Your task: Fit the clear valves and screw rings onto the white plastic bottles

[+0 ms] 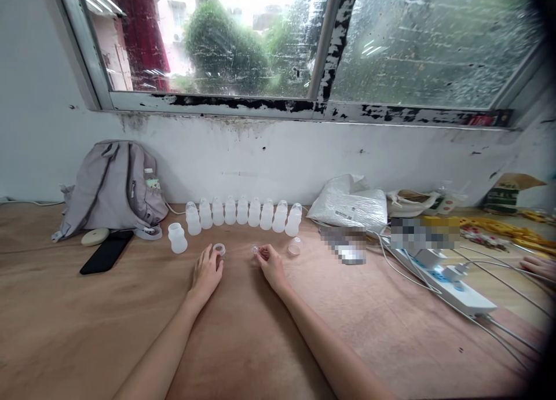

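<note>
My left hand [207, 272] rests on the tabletop, fingers loosely curved and thumb apart. Right by its fingertips lies a whitish bottle collar ring [219, 249]; whether they touch it I cannot tell. Between the thumb and fingers of my right hand [271, 265] is pinched a small clear bottle nipple [255, 250], partly hidden by the fingers. A translucent bottle cap [295, 246] stands on the table to the right of that hand. Beyond both hands, several capped frosted baby bottles [242, 210] form a curved row. One bottle without a top [177, 238] stands at the left.
A grey backpack [113, 186], a black phone [106, 253] and a round cream object [95, 237] are at the left. To the right are a plastic-wrapped package [351, 203], a white power strip [464, 298] with cables, and another person's hand [538, 267].
</note>
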The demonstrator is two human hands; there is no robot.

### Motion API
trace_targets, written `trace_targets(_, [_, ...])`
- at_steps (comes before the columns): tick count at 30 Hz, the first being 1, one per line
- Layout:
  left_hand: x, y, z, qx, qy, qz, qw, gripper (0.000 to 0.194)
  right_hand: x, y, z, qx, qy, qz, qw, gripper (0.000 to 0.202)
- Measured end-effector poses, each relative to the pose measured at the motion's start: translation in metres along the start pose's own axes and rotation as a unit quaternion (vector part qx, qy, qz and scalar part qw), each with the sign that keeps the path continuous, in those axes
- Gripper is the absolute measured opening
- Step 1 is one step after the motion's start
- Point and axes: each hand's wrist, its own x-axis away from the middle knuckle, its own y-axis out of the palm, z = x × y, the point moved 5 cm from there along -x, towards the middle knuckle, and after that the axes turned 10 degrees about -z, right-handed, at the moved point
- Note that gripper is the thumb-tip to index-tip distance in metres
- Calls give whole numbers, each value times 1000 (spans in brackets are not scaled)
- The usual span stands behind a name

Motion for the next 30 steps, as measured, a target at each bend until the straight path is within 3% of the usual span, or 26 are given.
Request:
trace_targets(6, [-1,3,-3,-22,-13,-13,1000,30,-22,-1,4,38,0,4,999,8])
trace_targets(20, [-1,8,0,-51,13,-39,998,37,-51,17,11,39,-3,-28,999,18])
trace_targets(26, [-1,12,-2,-32,7,-46,998,42,-50,16,12,49,-8,-30,998,18])
trace_targets(30, [-2,6,2,44,21,-6,999,39,-49,14,10,51,-3,-23,998,20])
